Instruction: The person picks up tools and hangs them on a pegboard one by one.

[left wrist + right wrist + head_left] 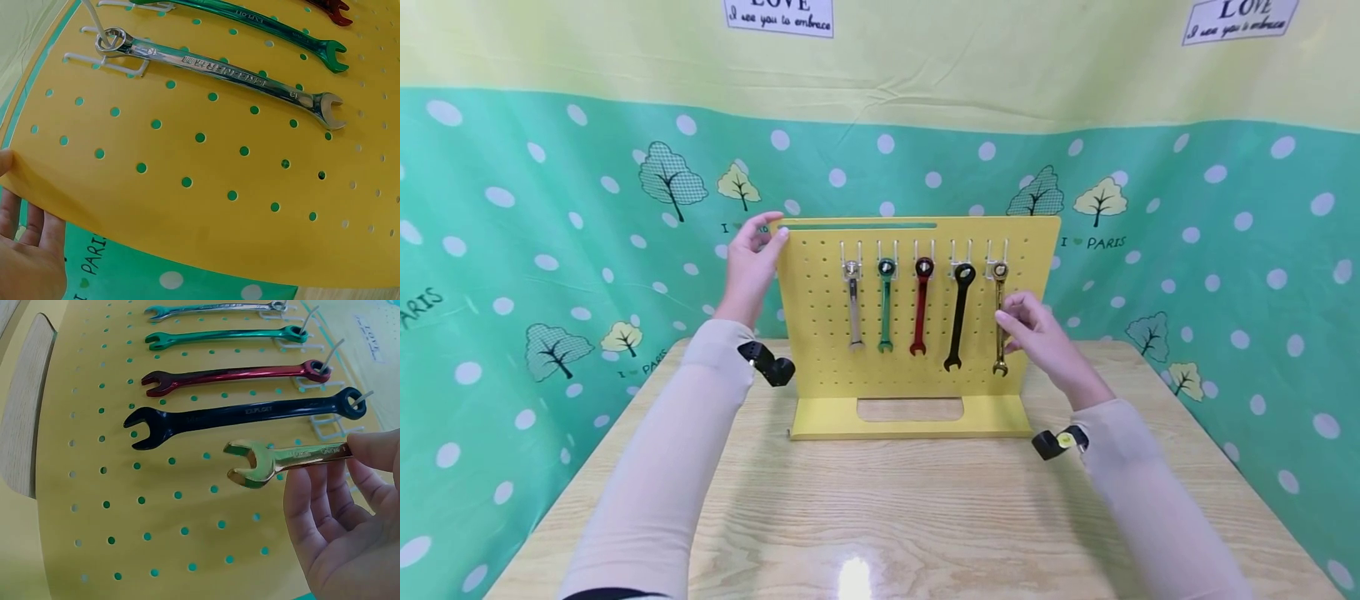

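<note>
My right hand (1036,337) pinches the shaft of a gold combination wrench (269,464) between thumb and fingers. Its ring end is at a white hook at the right of the yellow pegboard (820,367); whether it bears on the hook I cannot tell. Left of it hang a black wrench (958,317), a red wrench (921,308), a green wrench (886,308) and a silver wrench (231,74), each by its ring end with the open end down. My left hand (754,271) grips the board's upper left corner, thumb in front and fingers behind.
The pegboard stands upright on a wooden table (865,500), its base lip (827,421) towards me with a cut-out slot in it. Behind and at both sides hangs a green dotted cloth (880,162) with a pale yellow upper band. White hooks (328,425) stick out from the board.
</note>
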A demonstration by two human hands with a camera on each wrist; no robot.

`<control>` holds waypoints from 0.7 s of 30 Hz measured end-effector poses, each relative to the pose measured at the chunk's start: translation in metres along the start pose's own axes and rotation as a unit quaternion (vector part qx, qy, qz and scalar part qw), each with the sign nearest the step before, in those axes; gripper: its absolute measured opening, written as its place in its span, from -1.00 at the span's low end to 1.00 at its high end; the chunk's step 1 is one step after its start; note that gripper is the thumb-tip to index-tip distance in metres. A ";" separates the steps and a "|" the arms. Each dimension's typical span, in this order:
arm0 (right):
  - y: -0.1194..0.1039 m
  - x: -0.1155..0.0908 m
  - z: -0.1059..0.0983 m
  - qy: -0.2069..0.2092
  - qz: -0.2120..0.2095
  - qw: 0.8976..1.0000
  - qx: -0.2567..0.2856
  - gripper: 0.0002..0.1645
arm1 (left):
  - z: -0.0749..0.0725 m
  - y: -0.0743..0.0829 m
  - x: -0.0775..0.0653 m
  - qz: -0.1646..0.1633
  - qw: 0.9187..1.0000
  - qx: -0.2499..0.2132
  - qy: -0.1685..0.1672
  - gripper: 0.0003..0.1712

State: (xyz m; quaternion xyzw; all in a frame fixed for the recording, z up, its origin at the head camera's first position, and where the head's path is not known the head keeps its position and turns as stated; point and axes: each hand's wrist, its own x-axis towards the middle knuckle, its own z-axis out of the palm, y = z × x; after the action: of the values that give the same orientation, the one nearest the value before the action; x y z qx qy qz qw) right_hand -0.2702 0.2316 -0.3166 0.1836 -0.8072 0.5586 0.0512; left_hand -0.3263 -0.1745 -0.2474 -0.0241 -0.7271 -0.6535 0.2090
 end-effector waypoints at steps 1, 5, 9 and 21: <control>0.001 0.001 0.000 0.000 0.002 1.000 -0.003 -0.60 | 0.000 0.000 0.000 0.000 1.000 0.002 0.000 -0.55; 0.006 0.004 0.000 0.000 0.011 1.000 -0.009 -0.58 | 0.000 0.000 0.000 -0.001 1.000 0.002 0.001 -0.53; 0.011 0.009 -0.001 0.006 0.019 1.000 -0.013 -0.57 | 0.000 -0.001 0.000 -0.001 1.000 -0.001 0.001 -0.53; 0.016 0.020 -0.002 0.021 0.045 0.999 -0.015 -0.47 | 0.000 0.000 0.000 0.001 1.000 0.002 0.000 -0.54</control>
State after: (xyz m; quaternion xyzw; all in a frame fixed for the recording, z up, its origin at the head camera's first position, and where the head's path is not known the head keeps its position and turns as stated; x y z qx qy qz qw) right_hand -0.2943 0.2340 -0.3245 0.1344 -0.8220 0.5515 0.0452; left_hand -0.3262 -0.1747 -0.2473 -0.0241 -0.7285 -0.6517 0.2095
